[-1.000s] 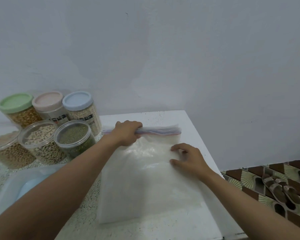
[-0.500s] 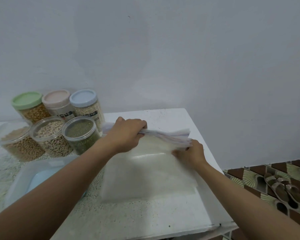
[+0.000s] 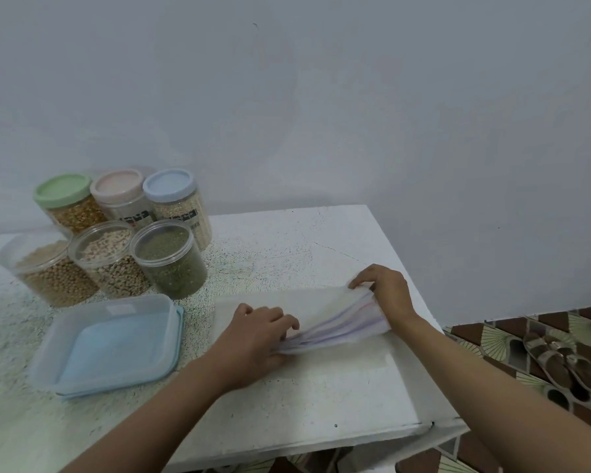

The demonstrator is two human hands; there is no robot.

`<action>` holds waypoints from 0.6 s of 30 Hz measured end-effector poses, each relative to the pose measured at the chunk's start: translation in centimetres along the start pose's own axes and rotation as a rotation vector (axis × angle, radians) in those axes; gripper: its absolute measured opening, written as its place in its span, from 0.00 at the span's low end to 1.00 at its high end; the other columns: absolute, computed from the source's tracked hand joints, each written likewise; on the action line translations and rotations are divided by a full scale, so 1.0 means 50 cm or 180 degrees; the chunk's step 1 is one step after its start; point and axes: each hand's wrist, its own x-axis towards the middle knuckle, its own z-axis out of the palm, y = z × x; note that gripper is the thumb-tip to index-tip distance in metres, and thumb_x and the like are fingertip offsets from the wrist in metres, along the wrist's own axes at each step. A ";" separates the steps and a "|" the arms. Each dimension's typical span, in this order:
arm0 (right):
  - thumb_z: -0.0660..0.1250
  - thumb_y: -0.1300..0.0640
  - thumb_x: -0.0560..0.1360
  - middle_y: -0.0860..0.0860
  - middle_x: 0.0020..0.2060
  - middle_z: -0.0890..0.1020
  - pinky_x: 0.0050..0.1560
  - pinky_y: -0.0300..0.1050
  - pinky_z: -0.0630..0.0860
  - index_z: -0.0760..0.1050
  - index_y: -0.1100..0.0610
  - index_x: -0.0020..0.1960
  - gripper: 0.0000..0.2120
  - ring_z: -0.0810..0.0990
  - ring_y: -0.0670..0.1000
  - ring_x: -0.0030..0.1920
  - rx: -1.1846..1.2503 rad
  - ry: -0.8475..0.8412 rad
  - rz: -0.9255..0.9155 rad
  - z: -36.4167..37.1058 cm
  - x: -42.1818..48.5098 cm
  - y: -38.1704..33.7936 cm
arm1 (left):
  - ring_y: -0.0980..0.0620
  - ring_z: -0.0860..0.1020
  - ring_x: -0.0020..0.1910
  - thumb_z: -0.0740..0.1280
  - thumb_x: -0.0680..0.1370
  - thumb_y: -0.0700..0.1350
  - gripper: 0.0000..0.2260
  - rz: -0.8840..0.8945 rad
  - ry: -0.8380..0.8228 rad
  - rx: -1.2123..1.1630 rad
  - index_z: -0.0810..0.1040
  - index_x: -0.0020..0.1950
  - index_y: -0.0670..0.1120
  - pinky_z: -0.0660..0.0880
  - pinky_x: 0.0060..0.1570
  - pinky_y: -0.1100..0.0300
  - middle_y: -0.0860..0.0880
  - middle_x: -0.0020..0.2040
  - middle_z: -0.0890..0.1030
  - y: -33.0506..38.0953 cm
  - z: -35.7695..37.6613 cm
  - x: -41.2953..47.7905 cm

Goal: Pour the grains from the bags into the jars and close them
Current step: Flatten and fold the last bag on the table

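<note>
A: What are the hands doing?

B: The left hand (image 3: 260, 336) has its fingers curled down on the left end of the bags (image 3: 338, 324), pinching the zip strips. The right hand (image 3: 386, 295) clamps the right end the same way, fingers bent over the fold. Both grip, and neither is loose.

A: And the bags?

B: They are a flat, folded stack lying on the desk (image 3: 287, 397), stretched between the two hands. They look empty to me.

A: The jars?

B: The jars (image 3: 171, 268) stand in a cluster well to the left, all holding grains. The back three are capped. Whether the front three are, I cannot tell. A box (image 3: 116, 349) lies just in front of them, near the left forearm.

A: What could go wrong?

B: The film looks thin and slick, so the stack may fan apart or slip from a pinch if one hand pulls harder. The right hand sits close to the desk's right edge, so a loose bag could slide off to the floor (image 3: 485, 339). A wide left-arm sweep might nudge the box into the jars, and an uncapped one would spill.
</note>
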 end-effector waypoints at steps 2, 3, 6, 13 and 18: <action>0.56 0.78 0.64 0.47 0.48 0.86 0.48 0.43 0.76 0.86 0.49 0.42 0.30 0.82 0.48 0.47 -0.0077 -0.0069 -0.0059 -0.010 -0.007 0.000 | 0.59 0.69 0.53 0.66 0.77 0.66 0.21 0.0047 -0.0135 -0.0192 0.73 0.68 0.60 0.58 0.62 0.56 0.59 0.56 0.74 -0.009 0.003 -0.004; 0.56 0.78 0.64 0.47 0.49 0.86 0.46 0.40 0.75 0.86 0.48 0.43 0.30 0.82 0.47 0.45 -0.0099 -0.0133 -0.0026 -0.017 -0.008 -0.005 | 0.60 0.69 0.52 0.63 0.75 0.71 0.24 0.0031 -0.0235 -0.0304 0.74 0.67 0.62 0.58 0.62 0.56 0.59 0.54 0.73 -0.012 0.001 -0.006; 0.56 0.76 0.68 0.47 0.50 0.86 0.42 0.33 0.73 0.87 0.48 0.43 0.29 0.80 0.45 0.41 0.0077 -0.0390 0.0369 -0.040 -0.010 -0.023 | 0.62 0.72 0.50 0.57 0.74 0.75 0.25 -0.0053 -0.0335 -0.0658 0.78 0.62 0.64 0.61 0.61 0.55 0.59 0.50 0.75 -0.025 0.004 -0.007; 0.60 0.69 0.76 0.51 0.53 0.83 0.50 0.44 0.73 0.86 0.57 0.49 0.17 0.79 0.54 0.52 -0.0454 0.0095 0.0112 -0.035 -0.040 -0.114 | 0.64 0.76 0.37 0.70 0.78 0.57 0.10 -0.0327 0.0106 -0.0661 0.81 0.56 0.55 0.71 0.42 0.65 0.57 0.40 0.83 -0.031 -0.002 0.031; 0.59 0.58 0.78 0.58 0.61 0.81 0.61 0.54 0.75 0.81 0.60 0.60 0.17 0.77 0.60 0.63 -0.1334 -0.0372 -0.1235 0.065 -0.091 -0.147 | 0.58 0.74 0.46 0.76 0.68 0.63 0.21 -0.0485 0.0211 -0.0523 0.78 0.56 0.56 0.73 0.46 0.58 0.60 0.47 0.75 -0.020 0.008 0.066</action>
